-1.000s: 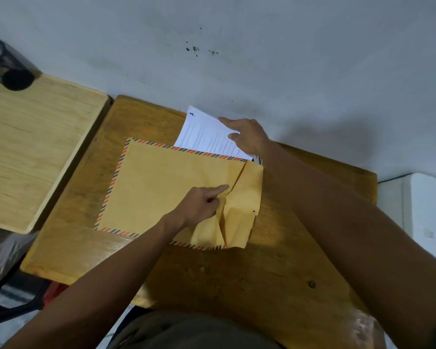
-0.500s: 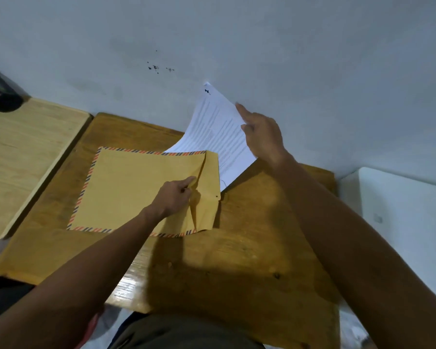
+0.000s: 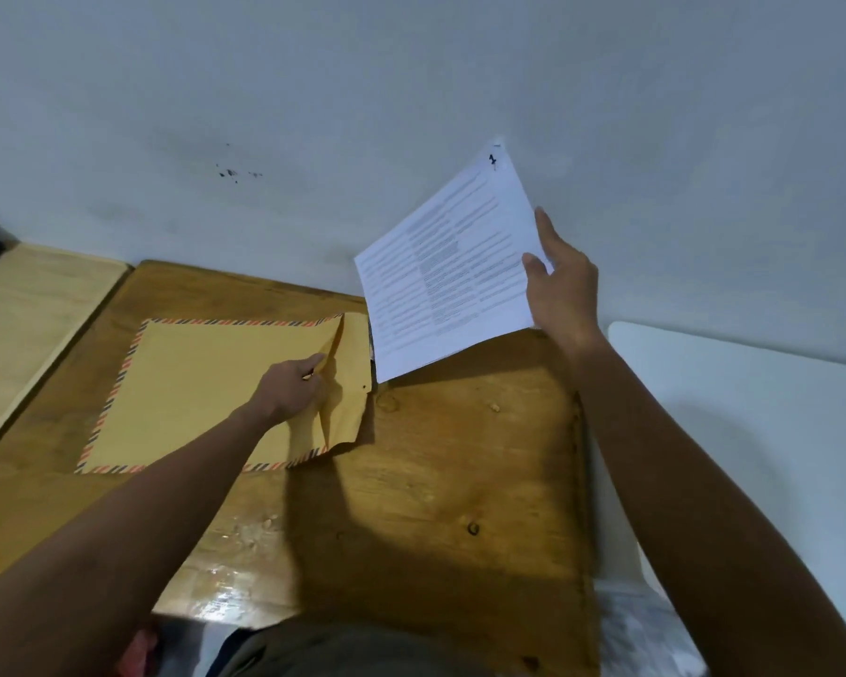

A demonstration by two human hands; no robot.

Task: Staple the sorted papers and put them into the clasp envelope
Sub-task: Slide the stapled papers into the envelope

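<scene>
We see a wooden desk [image 3: 435, 481] with a varnished top, glossy near its front edge where light glares off it, its grain and dark knots showing through. On it lies a clasp envelope [image 3: 206, 393] of matt yellow-brown manila paper, creased and rumpled at its open end, with a printed red-and-dark striped border. The papers [image 3: 450, 276] are thin white sheets, smooth and matt, covered in fine print. To the left we see a paler wooden desk [image 3: 25, 324], duller in finish, with straight grain. The wall [image 3: 411, 90] behind is matt painted plaster with a few dark specks.
</scene>
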